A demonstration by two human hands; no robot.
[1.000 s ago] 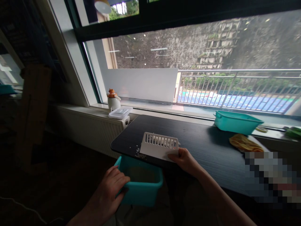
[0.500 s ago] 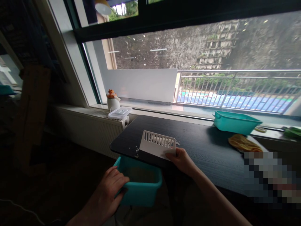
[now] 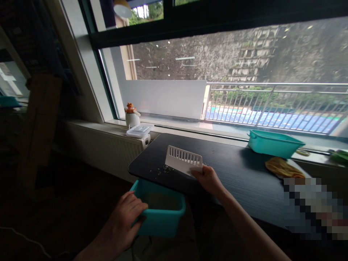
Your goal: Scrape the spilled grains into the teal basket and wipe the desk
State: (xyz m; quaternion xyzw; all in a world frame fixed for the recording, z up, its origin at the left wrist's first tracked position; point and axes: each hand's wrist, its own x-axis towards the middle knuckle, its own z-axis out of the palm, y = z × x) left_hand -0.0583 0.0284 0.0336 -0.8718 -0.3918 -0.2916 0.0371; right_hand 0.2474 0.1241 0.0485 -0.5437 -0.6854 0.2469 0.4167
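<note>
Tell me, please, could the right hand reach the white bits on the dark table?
Probably yes: the right hand holds the slotted scraper right beside the white bits; nothing stands between.

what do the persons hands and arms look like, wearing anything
Both are bare. The left hand and the right hand have no gloves, and no ring shows on the fingers in view, though the light is dim. The left forearm and the right forearm are uncovered up to the edge of the picture: no sleeve, watch or bracelet shows. No cables or markings are visible.
</note>
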